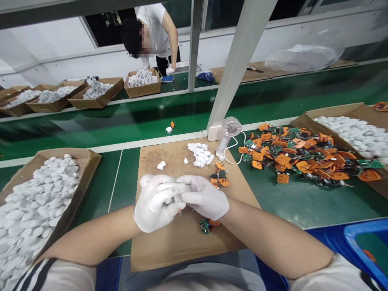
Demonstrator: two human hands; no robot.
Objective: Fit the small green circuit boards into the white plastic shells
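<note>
My left hand [157,205] and my right hand [204,198], both in white gloves, meet over a brown cardboard sheet [163,250]. Their fingers are closed together around something small that they mostly hide; a bit of orange peeks out below the left fingertips. Just beyond the hands lie a small heap of white plastic pieces [200,154] and a separate white piece [161,165]. Beside my right hand rests a small cluster of orange parts with green circuit boards [220,176]. Another green circuit board [205,226] with an orange part lies under my right wrist.
A carton of white pieces [39,194] stands left. At right are a large pile of orange parts with circuit boards [287,151] and another white-filled carton [357,131]. A clear small fan [231,129] stands by a slanted post [239,56]. A person [157,32] bends over the far bench.
</note>
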